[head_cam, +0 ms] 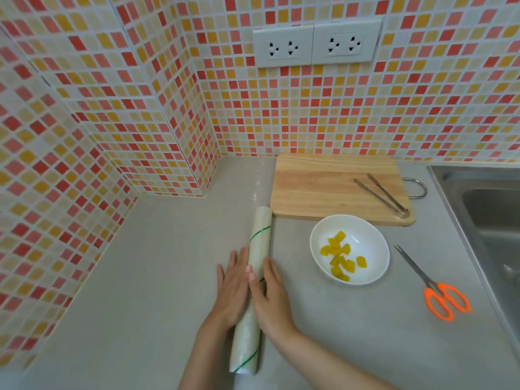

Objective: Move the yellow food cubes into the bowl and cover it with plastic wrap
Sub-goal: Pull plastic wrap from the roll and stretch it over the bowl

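Observation:
A white bowl [365, 243] sits on the grey counter and holds several yellow food cubes [340, 257]. To its left lies a long roll of plastic wrap [260, 237] with thin green lines, pointing away from me. My left hand [233, 285] lies flat against the roll's left side. My right hand [270, 296] rests on its right side, thumb over the top. Both hands press the roll between them near its middle.
A wooden cutting board [318, 187] lies behind the bowl with metal tongs [382, 195] on its right part. Orange-handled scissors [439, 294] lie right of the bowl. A steel sink [489, 209] fills the right edge. Tiled walls enclose the back and left.

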Tool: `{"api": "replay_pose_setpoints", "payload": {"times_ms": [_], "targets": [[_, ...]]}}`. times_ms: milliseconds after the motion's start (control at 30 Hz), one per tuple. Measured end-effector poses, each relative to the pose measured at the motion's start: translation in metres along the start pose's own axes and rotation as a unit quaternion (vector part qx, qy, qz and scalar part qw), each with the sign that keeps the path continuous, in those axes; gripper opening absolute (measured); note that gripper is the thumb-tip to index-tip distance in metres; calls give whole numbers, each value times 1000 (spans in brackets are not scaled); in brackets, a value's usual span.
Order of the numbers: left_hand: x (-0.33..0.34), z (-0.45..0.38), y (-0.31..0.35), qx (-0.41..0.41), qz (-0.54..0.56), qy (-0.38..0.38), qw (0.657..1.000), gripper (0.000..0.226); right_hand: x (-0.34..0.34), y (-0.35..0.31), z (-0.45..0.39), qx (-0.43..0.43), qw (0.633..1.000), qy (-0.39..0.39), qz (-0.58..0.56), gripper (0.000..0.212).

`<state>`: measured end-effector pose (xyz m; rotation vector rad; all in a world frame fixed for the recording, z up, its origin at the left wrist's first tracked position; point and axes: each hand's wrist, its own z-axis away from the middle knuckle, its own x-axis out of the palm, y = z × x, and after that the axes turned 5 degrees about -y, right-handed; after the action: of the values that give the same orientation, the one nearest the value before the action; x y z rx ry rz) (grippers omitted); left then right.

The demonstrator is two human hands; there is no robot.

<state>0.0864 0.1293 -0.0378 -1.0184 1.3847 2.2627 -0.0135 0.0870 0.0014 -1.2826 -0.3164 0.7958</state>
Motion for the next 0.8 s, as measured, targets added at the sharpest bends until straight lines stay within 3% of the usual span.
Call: {"api": "replay_pose_setpoints", "payload": {"times_ms": [100,200,333,500,667,800], "targets": [[2,4,11,23,129,31,991,42,0,0,-1,-12,998,48,-51,47],[1,11,30,56,289,113,949,46,-3,-9,-6,-19,979,117,-167,20],[-5,12,55,96,322,152,929,43,-16,-21,-15,-17,955,165,-247,4],[-10,0,78,131,378,129,907,46,-47,-37,-20,15,935,192,-297,13],[-4,-18,99,97,490,70,863,63,-85,-45,-25,32,939,194,-282,7],[-6,-35,122,75,576,29,814,64,-110,-58,-25,1,940,181,-290,16]]}}
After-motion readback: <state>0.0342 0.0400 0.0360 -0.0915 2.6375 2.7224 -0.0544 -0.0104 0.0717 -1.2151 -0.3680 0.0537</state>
